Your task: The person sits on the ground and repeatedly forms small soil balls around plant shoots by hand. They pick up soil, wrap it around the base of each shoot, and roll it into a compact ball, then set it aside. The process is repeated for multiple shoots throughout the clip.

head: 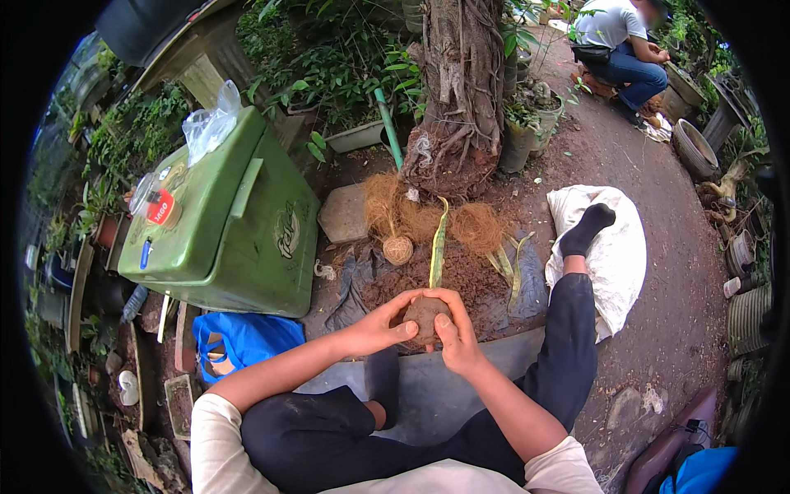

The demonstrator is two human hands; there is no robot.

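Note:
My left hand point(386, 321) and my right hand point(458, 336) are cupped around a ball of brown soil point(426, 318) in front of me. Both thumbs press on its near side. A single variegated snake plant leaf point(438, 247) stands upright from the top of the ball. Beyond my hands, loose dark soil point(469, 272) is heaped on a black plastic sheet point(532, 287). A string-wrapped ball point(398, 250) sits behind the heap, beside tufts of brown coir fibre point(478, 228). More yellow-edged leaves point(515, 268) lie to the right of the soil.
A green cooler box point(247, 216) stands at left, a blue bag point(247, 339) below it. My outstretched foot rests on a white sack point(617, 265). A thick root-covered trunk point(460, 92) rises ahead. Another person point(623, 49) squats at the upper right, near pots.

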